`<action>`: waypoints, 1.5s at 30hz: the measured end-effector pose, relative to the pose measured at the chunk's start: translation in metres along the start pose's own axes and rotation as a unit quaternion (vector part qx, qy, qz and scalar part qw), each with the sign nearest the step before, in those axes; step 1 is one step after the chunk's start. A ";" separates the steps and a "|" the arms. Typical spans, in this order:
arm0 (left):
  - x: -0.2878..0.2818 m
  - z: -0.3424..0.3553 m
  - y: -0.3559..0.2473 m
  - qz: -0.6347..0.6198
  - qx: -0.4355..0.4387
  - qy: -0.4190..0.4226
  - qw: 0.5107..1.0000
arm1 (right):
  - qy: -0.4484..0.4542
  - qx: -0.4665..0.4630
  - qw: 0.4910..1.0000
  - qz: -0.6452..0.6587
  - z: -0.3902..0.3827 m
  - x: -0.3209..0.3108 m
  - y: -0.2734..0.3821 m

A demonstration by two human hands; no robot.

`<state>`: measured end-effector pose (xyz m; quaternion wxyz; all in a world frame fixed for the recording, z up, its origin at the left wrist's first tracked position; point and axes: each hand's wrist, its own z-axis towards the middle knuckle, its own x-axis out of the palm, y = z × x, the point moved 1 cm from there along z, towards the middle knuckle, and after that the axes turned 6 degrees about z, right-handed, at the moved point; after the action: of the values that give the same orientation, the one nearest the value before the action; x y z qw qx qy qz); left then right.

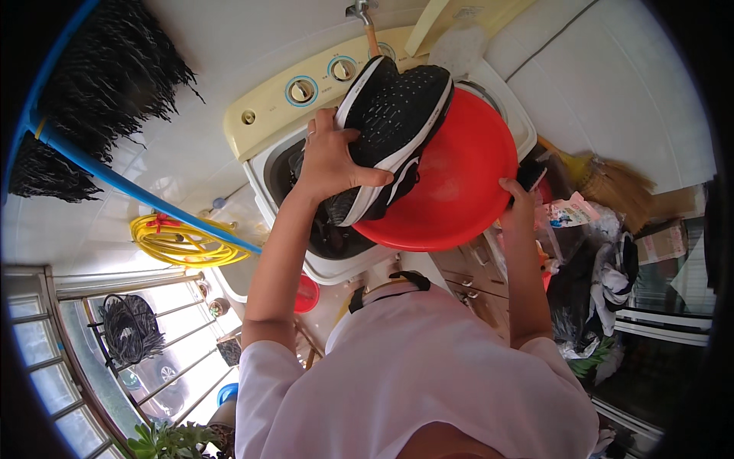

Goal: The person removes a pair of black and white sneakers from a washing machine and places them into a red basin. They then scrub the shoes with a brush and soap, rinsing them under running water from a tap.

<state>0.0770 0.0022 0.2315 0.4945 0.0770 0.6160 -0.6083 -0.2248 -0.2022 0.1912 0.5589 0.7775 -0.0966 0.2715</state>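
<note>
1. Left hand (332, 164): fingers clamp the black shoes (405, 111), upper centre of frame; apply firm, even pressure.
2. Right hand (518, 205): fingers pinch the rim of the red basin (474, 164), right of centre; steady against tipping.

Footwear (401, 111): matt textured cloth w/ smooth sole edges. Basin (474, 172) nr washer's (269, 107) rt edge: smooth, semi-gloss plas. Tap (362, 9): shiny metal.
</note>
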 end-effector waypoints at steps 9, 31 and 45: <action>0.062 0.017 -0.019 0.234 0.050 0.199 0.950 | 0.015 0.072 0.997 0.030 -0.014 0.008 -0.054; 0.076 -0.072 0.185 -0.143 -0.346 0.042 0.926 | 0.081 0.176 0.954 -0.230 0.078 0.029 -0.056; 0.216 -0.052 0.359 0.008 -0.484 -0.063 0.873 | 0.039 0.205 0.788 -0.580 0.173 -0.014 -0.218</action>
<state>0.1924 0.0244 -0.1734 0.5126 -0.2055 0.8001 -0.2342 -0.0834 -0.2857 -0.0337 0.4423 0.7721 0.4523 -0.0601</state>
